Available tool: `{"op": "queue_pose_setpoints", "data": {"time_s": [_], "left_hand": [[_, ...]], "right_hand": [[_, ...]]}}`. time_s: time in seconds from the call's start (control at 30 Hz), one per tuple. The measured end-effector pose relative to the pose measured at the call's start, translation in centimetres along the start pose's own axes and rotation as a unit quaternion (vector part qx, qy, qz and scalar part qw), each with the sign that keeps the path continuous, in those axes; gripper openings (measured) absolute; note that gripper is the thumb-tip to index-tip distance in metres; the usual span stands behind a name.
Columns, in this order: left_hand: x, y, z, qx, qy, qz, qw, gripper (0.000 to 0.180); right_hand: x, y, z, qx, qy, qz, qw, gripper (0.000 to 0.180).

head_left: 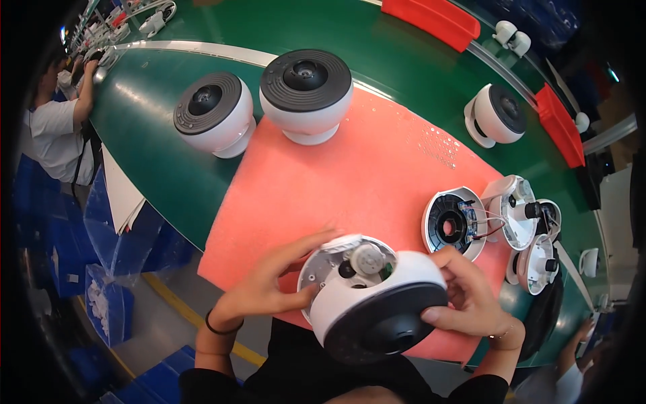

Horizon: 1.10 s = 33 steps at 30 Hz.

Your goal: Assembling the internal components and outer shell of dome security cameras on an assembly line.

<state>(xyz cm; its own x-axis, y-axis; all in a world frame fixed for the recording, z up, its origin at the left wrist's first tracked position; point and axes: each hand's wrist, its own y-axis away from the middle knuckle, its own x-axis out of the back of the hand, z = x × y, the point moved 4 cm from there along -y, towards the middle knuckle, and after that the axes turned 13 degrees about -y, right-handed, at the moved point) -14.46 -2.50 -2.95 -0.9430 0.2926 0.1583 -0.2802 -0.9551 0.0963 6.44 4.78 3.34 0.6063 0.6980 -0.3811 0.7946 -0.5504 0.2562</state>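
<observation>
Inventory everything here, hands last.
Held device: 1, white with black face, between hands
Round devices: 3, white with dark faces, two upper left, one upper right
Shell: 1, white, black inside, mat's right side
Open housings: at least 2, white, beside shell
Mat: 1, pink, on table
Table: 1, green, under mat
Trays: 2, red, upper right
Bins: several, blue, lower left
Co-workers: at least 2, pale clothing, left and right edges
Left hand, right hand: 1 each, bare, on held device

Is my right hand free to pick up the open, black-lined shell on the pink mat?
Probably not: the right hand has its grip on the white-and-black housing, though nothing seems to block the way to the nearby shell.
</observation>
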Motion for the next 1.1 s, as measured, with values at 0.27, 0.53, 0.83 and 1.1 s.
{"op": "queue_pose_setpoints", "data": {"time_s": [0.27, 0.53, 0.83, 1.1], "left_hand": [[0.0, 3.2, 0.2, -0.005, -0.112, 0.265, 0.958, 0.032], [-3.0, 3.3, -1.2, -0.135, -0.379, 0.101, 0.910, 0.072], [0.1, 1.8, 2.2, -0.019, -0.206, 0.164, 0.964, 0.057], [0.8, 0.0, 4.9, -0.009, -0.410, 0.155, 0.899, 0.040]], "right_hand": [[1.6, -0.3, 1.4, -0.047, -0.005, 0.027, 0.998, 0.036], [1.3, -1.4, 1.6, 0.000, -0.058, -0.040, 0.998, 0.041], [1.3, -1.7, 2.3, -0.072, 0.025, 0.025, 0.997, 0.042], [2.1, -4.0, -0.5, 0.026, 0.287, 0.035, 0.957, 0.021]]}}
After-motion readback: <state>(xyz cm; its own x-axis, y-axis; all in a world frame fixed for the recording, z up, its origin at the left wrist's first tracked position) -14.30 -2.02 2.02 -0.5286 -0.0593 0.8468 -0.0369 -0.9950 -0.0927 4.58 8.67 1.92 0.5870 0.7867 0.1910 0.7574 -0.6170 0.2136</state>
